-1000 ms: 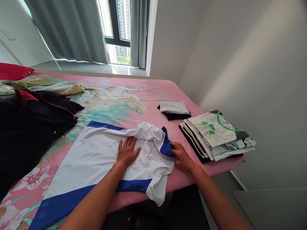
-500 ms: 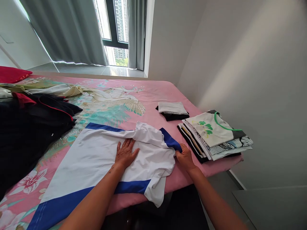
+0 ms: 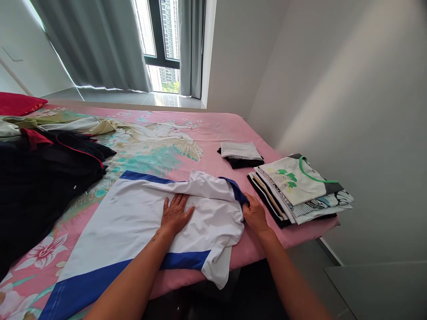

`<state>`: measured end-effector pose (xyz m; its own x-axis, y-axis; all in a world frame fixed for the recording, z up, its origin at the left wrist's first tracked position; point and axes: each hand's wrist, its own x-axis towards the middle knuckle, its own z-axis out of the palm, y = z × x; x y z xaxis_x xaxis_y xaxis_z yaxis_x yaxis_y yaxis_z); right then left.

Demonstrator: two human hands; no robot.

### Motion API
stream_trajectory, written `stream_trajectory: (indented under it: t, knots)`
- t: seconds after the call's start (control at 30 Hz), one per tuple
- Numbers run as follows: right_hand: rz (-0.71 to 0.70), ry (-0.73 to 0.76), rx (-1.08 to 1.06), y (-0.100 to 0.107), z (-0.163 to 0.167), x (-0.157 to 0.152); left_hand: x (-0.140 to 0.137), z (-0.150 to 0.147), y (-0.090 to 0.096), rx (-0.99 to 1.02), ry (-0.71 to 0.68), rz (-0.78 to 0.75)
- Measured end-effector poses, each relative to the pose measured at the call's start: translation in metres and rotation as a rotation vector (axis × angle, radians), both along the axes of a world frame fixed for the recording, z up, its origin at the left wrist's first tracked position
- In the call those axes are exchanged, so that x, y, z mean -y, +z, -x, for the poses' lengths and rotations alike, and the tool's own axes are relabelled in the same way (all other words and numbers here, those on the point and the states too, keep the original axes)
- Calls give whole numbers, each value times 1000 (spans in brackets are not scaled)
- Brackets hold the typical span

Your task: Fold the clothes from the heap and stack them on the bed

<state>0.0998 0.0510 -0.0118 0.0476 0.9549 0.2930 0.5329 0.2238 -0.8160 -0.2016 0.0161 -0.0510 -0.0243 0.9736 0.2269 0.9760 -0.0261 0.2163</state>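
A white shirt [image 3: 133,222] with blue side panels lies spread near the bed's front edge, one sleeve hanging over that edge. Flat on its middle rests my left hand [image 3: 176,214], fingers spread on the fabric. At the shirt's right end, my right hand [image 3: 255,213] pinches the blue collar [image 3: 237,192], thumb and fingers closed on the cloth. The shirt's far side is folded inward in a long strip below the far blue edge. Just right of my right hand stands a stack of folded clothes [image 3: 293,191], topped by a cream shirt with green neckline.
The bed [image 3: 220,126] has a pink flowered sheet. Beyond the shirt sits a small folded pile [image 3: 242,151], grey over black. Dark clothes [image 3: 43,178] with red trim are heaped at left, near a red pillow [image 3: 20,103]. A wall [image 3: 333,111] rises at right.
My right hand has drawn the collar slightly left and inward, so the blue part is now folded over more narrowly. My left hand stays in place on the shirt.
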Motion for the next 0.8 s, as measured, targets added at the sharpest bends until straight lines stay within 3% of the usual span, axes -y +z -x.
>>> stream_trajectory:
  t: [0.17,0.33,0.6,0.8]
  knots:
    - [524,149,-547,12,4,-4,0,0,0,9,-4,9]
    - [718,319,-542,20,7,-12,0,0,0,13,1,0]
    - [779,325,-681,19,33,-28,-1,0,-2,2,6,7]
    - [407,105,-525,-5,33,-38,0,0,-2,2,4,5]
